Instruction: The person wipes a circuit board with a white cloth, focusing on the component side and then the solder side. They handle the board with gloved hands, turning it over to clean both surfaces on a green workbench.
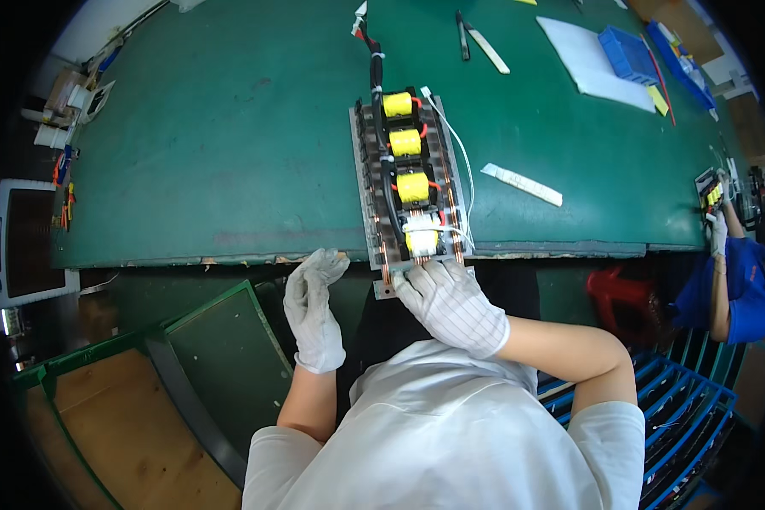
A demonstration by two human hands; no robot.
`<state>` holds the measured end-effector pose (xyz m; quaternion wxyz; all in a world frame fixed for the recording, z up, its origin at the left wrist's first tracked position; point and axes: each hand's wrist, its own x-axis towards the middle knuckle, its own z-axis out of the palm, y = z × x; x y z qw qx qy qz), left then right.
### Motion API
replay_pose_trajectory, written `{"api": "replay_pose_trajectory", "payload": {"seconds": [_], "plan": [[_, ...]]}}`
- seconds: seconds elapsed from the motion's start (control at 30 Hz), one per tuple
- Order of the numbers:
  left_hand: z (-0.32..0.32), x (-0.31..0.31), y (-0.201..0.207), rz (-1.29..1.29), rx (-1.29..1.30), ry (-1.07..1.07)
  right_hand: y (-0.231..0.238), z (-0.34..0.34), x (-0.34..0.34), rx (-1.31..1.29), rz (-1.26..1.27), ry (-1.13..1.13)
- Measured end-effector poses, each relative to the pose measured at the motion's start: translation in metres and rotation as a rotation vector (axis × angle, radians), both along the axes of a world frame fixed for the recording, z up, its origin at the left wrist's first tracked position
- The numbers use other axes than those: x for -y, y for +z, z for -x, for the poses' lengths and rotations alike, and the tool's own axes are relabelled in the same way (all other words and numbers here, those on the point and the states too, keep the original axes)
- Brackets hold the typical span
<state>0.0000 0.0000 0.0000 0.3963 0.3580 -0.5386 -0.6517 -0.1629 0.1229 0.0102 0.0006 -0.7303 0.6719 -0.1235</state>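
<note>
A long electrical assembly point(412, 185) lies on the green table in front of me, its near end jutting past the front edge. Along its metal base sits a row of yellow wrapped cylinders, with copper-coloured strips and black cables beside them. My right hand point(455, 310), in a white striped glove, grips that near end; its fingertips are partly hidden. A thin white cable point(461, 153) runs down the assembly's right side, and its lower end crosses the nearest cylinder. Just left of the assembly, at the table edge, my gloved left hand point(314, 297) is raised, loosely bent and holding nothing visible.
A white-handled cutter point(523, 184) lies right of the assembly; a black pen-like tool and another cutter point(488, 48) are farther back. At the far right, a blue bin point(627, 54) rests on white foam. A co-worker point(727, 285) handles a similar assembly. A green-framed cabinet point(221, 340) stands lower left.
</note>
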Motion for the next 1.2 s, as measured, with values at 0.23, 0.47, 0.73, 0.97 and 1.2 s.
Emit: {"api": "replay_pose_trajectory", "payload": {"seconds": [0.23, 0.47, 0.73, 0.97, 1.2], "plan": [[0.013, -0.05, -0.006, 0.002, 0.077, 0.066, -0.009, 0.067, -0.084, 0.497, 0.228, 0.028], [0.029, -0.041, 0.022, 0.129, 0.26, 0.063, -0.009, 0.154, -0.069, 0.09, 0.488, -0.55], [0.107, 0.048, 0.059, 0.927, 0.659, -0.147, -0.023, 0.16, -0.03, 0.047, 0.271, -0.578], [0.162, 0.091, 0.07, 1.824, 1.031, -0.961, -0.025, 0.203, -0.084, -0.12, 0.188, -0.805], [0.19, 0.097, 0.074, 2.127, 0.817, -1.212, -0.042, 0.225, -0.116, -0.182, 0.408, -0.986]]}}
